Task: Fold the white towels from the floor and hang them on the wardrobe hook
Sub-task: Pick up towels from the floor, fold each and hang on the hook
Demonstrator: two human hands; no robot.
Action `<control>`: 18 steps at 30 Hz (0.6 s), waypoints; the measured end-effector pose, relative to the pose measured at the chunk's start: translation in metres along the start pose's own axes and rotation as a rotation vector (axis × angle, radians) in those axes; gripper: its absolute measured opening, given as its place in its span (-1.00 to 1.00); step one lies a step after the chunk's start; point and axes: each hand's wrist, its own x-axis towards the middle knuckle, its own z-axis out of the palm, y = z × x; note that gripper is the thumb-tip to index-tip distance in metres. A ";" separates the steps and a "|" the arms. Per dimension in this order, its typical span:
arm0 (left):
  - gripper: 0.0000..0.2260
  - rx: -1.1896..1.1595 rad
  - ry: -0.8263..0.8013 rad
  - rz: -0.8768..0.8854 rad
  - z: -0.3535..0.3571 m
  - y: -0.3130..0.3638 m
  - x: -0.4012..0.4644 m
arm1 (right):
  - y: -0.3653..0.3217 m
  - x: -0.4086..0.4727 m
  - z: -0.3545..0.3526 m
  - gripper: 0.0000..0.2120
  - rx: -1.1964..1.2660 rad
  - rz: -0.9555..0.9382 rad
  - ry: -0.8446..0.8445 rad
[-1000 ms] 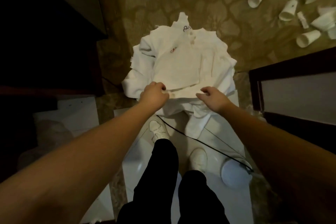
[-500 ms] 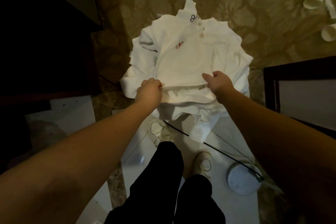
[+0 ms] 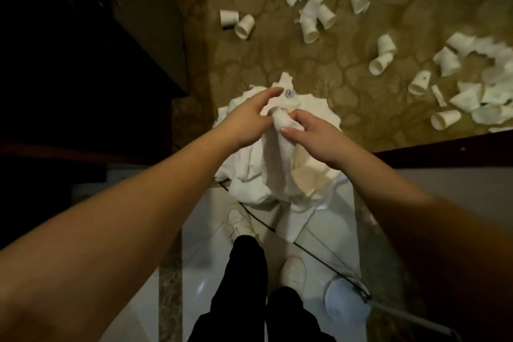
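A heap of white towels point(image 3: 313, 111) lies on the patterned carpet right in front of me. One white towel point(image 3: 274, 164) is lifted from it and hangs down in folds from both hands. My right hand point(image 3: 313, 136) pinches its bunched top between thumb and fingers. My left hand point(image 3: 247, 116) is right beside it on the left, its fingers reaching forward over the towel's top near a small blue emblem point(image 3: 289, 93); its grip is partly hidden. No wardrobe hook shows.
Several white paper cups point(image 3: 311, 28) and torn paper point(image 3: 488, 91) litter the carpet at the back and right. Dark furniture point(image 3: 138, 22) stands on the left, a dark frame point(image 3: 444, 153) on the right. A black cable point(image 3: 258, 221) and a round white object point(image 3: 344, 305) lie by my feet.
Both hands came together from the towel's near corners and rose, bunching the towel up off the heap. The view tilted up, showing more cups.
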 end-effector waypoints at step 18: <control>-0.88 0.297 0.079 0.025 -0.072 0.179 -0.291 | -0.242 -0.226 -0.059 -0.90 -0.158 -0.411 -0.172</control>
